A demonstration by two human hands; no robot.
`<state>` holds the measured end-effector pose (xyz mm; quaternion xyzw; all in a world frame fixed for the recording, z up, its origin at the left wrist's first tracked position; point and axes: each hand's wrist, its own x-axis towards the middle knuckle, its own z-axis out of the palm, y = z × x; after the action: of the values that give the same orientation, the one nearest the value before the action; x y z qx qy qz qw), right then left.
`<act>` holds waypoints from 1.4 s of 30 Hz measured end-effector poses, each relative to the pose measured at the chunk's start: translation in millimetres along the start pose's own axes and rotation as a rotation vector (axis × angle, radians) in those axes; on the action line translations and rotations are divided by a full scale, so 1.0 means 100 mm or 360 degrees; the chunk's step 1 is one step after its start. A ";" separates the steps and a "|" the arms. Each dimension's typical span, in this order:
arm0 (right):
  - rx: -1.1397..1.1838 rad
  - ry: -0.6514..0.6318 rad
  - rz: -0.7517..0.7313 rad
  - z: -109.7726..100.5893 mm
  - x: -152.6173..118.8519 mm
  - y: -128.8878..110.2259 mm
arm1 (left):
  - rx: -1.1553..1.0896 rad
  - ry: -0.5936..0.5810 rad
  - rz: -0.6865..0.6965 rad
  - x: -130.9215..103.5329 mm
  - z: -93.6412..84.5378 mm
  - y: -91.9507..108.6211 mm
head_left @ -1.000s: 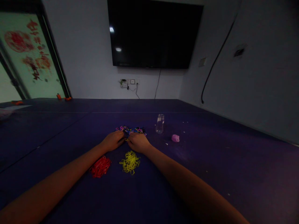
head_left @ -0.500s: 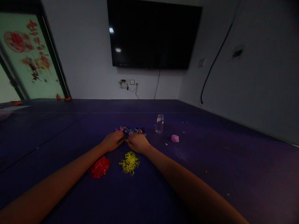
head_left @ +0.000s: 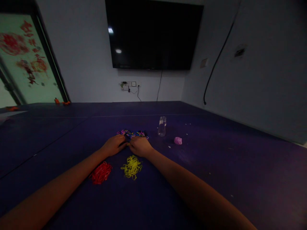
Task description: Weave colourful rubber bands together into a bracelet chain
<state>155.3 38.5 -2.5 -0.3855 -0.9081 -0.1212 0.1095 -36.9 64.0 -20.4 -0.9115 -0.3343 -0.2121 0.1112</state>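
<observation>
Loose rubber bands of mixed colours (head_left: 140, 133) lie in a heap on the dark purple surface, partly covered by my fingers. My left hand (head_left: 112, 146) rests at the heap's near left side, fingers curled down and thumb pointing right; what they hold is hidden. Close beside it, my right hand (head_left: 141, 146) has its fingers bent over the heap's near right side. A bit of yellow rubber band (head_left: 128, 144) shows at its thumb tip. Nearer to me are a pile of yellow rubber bands (head_left: 131, 167) between my forearms and a pile of red rubber bands (head_left: 101, 173) by my left forearm.
A clear bottle (head_left: 162, 127) stands upright to the right of the heap, with a pink lump (head_left: 177, 140) nearby. Small white scraps dot the purple surface (head_left: 203, 153). A wall with a large dark television (head_left: 155, 35) rises behind; orange objects (head_left: 66, 103) lie far left.
The view has shifted slightly, so everything sits a little further left. Both hands stay at the mixed heap with only small finger movement; the piles look the same.
</observation>
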 end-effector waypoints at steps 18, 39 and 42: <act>0.0006 -0.0008 0.0025 0.02 0.02 0.01 | -0.0030 -0.0052 -0.0042 0.01 -0.04 0.03; 0.0010 0.0000 0.0011 0.05 0.03 0.02 | -0.0012 0.0001 -0.0006 0.01 0.00 0.01; 0.0014 0.0003 0.0008 0.06 0.03 0.02 | -0.0008 0.0001 -0.0007 0.02 0.00 0.00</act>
<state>154.4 44.0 -6.6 -0.3871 -0.9076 -0.1173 0.1123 -35.7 65.2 -20.0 -0.9110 -0.3357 -0.2134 0.1085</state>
